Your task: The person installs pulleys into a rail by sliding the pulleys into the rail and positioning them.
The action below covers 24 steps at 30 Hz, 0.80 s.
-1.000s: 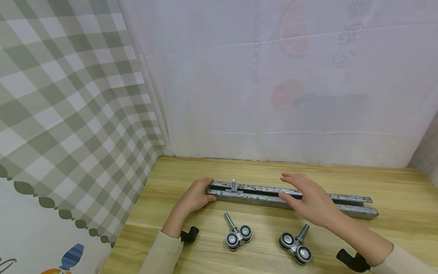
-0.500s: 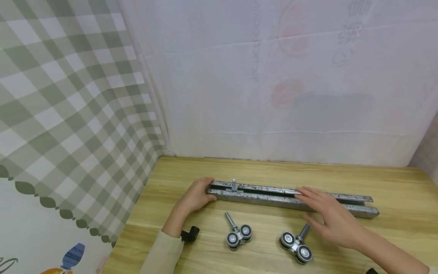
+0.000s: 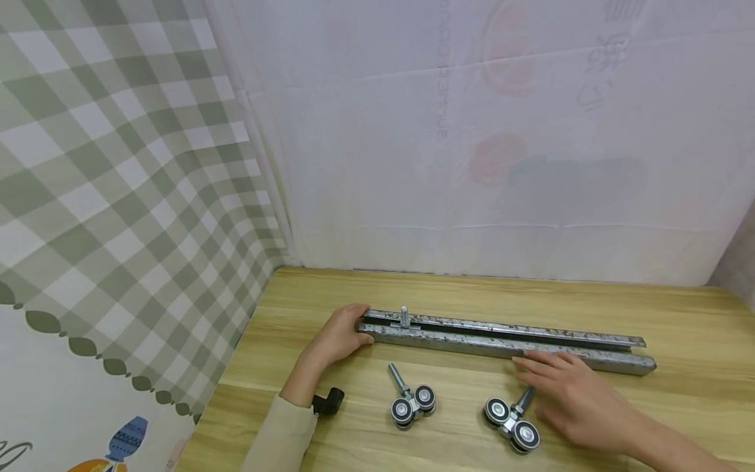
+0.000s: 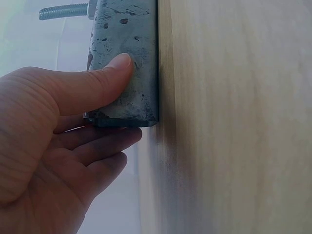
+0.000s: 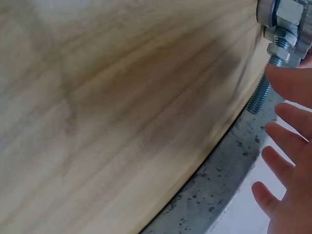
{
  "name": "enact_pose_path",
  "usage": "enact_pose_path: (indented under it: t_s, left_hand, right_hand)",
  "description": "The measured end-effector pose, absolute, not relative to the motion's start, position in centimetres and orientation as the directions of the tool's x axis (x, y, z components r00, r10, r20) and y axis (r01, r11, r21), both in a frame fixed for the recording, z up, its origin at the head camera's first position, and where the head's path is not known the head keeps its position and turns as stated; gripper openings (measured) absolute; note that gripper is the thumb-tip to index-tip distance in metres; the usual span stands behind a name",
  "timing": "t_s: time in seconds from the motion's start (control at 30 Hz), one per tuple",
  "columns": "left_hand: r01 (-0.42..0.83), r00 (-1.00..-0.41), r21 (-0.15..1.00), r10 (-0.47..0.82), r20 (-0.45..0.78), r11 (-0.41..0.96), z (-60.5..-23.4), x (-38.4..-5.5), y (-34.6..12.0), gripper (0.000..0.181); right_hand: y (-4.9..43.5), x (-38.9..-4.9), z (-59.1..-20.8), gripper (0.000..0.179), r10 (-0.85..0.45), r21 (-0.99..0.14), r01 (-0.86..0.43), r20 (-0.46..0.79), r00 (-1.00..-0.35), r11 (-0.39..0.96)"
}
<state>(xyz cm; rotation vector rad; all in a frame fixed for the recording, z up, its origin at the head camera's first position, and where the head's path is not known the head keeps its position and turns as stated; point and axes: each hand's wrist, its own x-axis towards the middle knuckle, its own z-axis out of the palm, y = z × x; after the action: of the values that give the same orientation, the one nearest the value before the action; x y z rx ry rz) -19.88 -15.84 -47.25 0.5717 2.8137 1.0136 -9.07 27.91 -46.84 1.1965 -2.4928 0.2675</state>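
A spotted grey metal channel rail (image 3: 460,340) lies across the table with its slot upward. My left hand (image 3: 336,337) grips its left end, the thumb (image 4: 109,80) pressed on the near side wall and fingers round the far side and end. From the slot near that end stands a threaded bolt (image 3: 404,317), whose lower part is hidden. My right hand (image 3: 580,400), fingers spread and holding nothing, hovers beside the right twin-wheel roller (image 3: 523,434). Its threaded stem (image 5: 263,90) shows close to the thumb; whether they touch I cannot tell.
A second twin-wheel roller (image 3: 402,411) lies on the wooden table (image 3: 330,288) in front of the rail, left of the other. A white cloth (image 3: 377,164) hangs behind the table, and a green checked cloth (image 3: 118,164) hangs along the left.
My right hand has come from above the rail towards me and down, to beside the right roller. The left hand, the rail and both rollers stay in place.
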Motion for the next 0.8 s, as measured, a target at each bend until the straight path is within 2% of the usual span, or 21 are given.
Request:
enact_pose_path:
  t_s: [0.17,0.33,0.4,0.57,0.8]
  left_hand:
    - [0.320,-0.922,0.628,0.385,0.035,0.709,-47.2,-19.9,-15.8,0.064]
    - [0.327,-0.919,0.628,0.392,0.038,0.707,-47.2,-19.9,-15.7,0.063]
    - [0.326,-0.920,0.627,0.391,0.038,0.707,-47.3,-19.9,-15.7,0.063]
    - [0.326,-0.920,0.626,0.389,0.039,0.708,-47.2,-19.9,-15.7,0.063]
    - [0.309,-0.925,0.631,0.380,0.024,0.712,-47.2,-19.8,-15.6,0.064]
  right_hand:
    - [28.1,-9.1,-47.5,0.052,-0.730,-0.008,-0.800,0.402,-0.552,0.600]
    - [28.3,-9.2,-48.0,0.028,-0.727,-0.033,-0.818,0.438,-0.528,0.574]
    - [28.3,-9.3,-48.3,0.023,-0.716,-0.052,-0.820,0.460,-0.526,0.569]
    - [28.2,-9.5,-48.4,0.018,-0.684,-0.120,-0.812,0.476,-0.552,0.572]
    - [28.5,-9.3,-47.9,0.032,-0.679,-0.231,-0.800,0.430,-0.595,0.554]
